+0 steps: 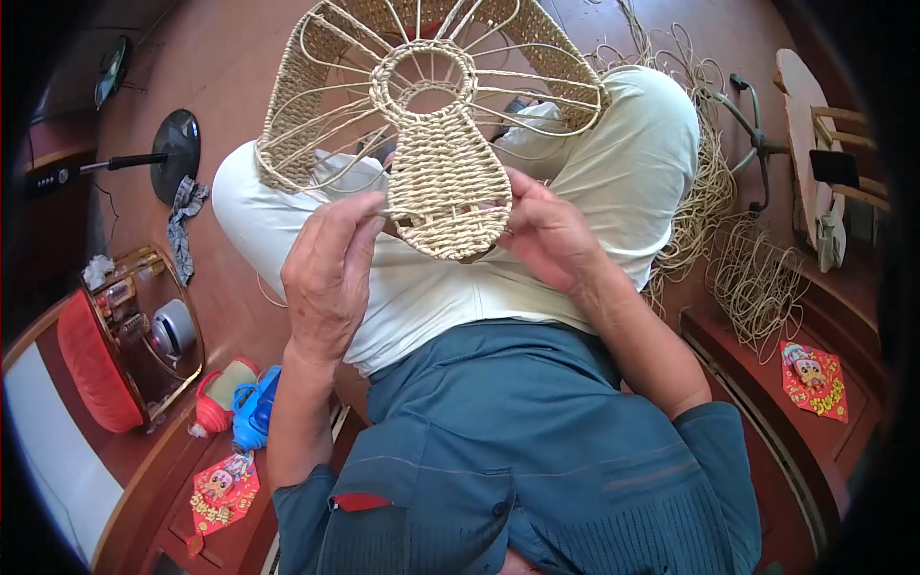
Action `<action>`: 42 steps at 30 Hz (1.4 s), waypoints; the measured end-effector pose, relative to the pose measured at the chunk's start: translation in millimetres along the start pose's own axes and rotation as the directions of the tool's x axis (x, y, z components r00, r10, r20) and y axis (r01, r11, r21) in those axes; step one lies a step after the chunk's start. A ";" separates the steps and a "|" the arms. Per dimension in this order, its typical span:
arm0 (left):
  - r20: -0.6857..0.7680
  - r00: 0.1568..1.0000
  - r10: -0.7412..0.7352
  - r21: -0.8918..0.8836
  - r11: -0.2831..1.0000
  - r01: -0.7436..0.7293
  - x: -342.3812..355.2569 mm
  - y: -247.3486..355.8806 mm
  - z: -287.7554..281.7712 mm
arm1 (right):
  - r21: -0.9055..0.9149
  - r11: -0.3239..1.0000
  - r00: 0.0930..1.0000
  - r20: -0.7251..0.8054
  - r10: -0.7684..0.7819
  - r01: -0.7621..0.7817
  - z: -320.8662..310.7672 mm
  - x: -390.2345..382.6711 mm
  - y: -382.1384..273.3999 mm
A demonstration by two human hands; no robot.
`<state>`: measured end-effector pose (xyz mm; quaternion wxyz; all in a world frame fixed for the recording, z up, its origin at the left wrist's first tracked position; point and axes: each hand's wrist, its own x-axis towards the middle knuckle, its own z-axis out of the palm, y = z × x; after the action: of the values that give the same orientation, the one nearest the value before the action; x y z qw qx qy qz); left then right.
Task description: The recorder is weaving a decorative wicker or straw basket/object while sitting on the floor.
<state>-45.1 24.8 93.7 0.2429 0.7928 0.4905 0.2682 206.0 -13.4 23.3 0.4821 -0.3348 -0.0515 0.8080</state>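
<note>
A partly woven straw basket (448, 168) lies over my lap, its narrow rounded panel toward me. Above the panel is a wrapped ring (423, 56), with looped wire ribs spreading out to a woven outer band (292, 105). Small gaps show in the weave close to the panel's lower end. My left hand (333, 268) is closed at the panel's left edge, its thumb and fingertips pinching what looks like a thin straw cord (386, 210). On the opposite edge, my right hand (554, 230) grips the panel, with some fingers hidden behind it.
Loose heaps of straw cord (704, 182) lie on the floor to the right, beside a metal stand (757, 144). At left are a black round base (178, 153), a grey cloth (182, 230), a red cushion (96, 359) and a blue bottle (253, 412).
</note>
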 end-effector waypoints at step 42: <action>0.353 0.921 0.162 0.224 0.942 -0.251 38.0 33.7 6.8 | 0.119 0.975 0.978 0.115 0.174 -0.187 -5.5 19.6 46.7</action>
<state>-4.5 45.0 117.7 0.1836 0.8993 0.3870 0.0883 168.3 -23.5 -9.5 0.4238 -0.2639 0.0065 0.8664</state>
